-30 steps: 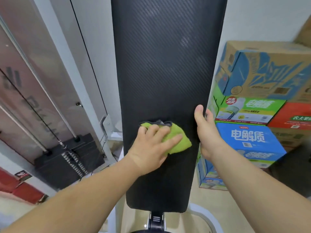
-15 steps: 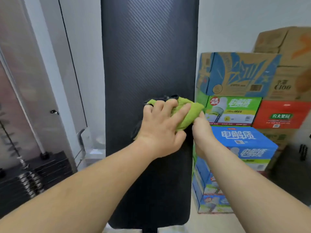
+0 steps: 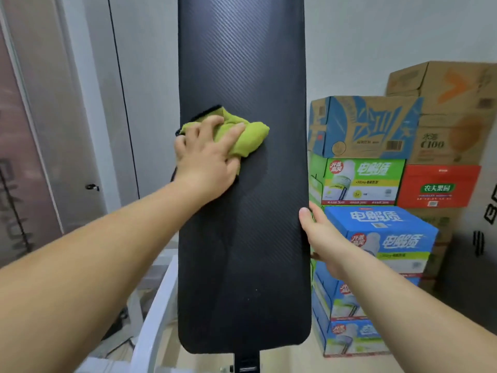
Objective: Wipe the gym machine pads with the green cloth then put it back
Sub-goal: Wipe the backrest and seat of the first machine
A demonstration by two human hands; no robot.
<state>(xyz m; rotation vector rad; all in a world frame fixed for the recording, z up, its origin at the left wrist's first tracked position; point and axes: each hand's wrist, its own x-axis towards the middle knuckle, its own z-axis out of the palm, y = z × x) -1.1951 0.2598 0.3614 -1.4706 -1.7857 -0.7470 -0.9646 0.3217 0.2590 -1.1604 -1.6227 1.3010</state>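
Observation:
A tall black textured gym pad (image 3: 242,238) stands upright in the middle of the view. My left hand (image 3: 207,157) presses a bunched green cloth (image 3: 250,137) flat against the pad's upper left part, near its left edge. A dark trim of the cloth shows above my fingers. My right hand (image 3: 322,240) grips the pad's right edge lower down, thumb on the front face and fingers hidden behind it.
Stacked drink cartons (image 3: 376,232) in blue, green, red and brown stand right of the pad against the white wall. A white machine frame tube (image 3: 153,319) runs down at the lower left. A grey door panel (image 3: 88,117) is on the left.
My left hand has slid the cloth from the pad's right edge across to its left side. My right hand has dropped lower along the right edge.

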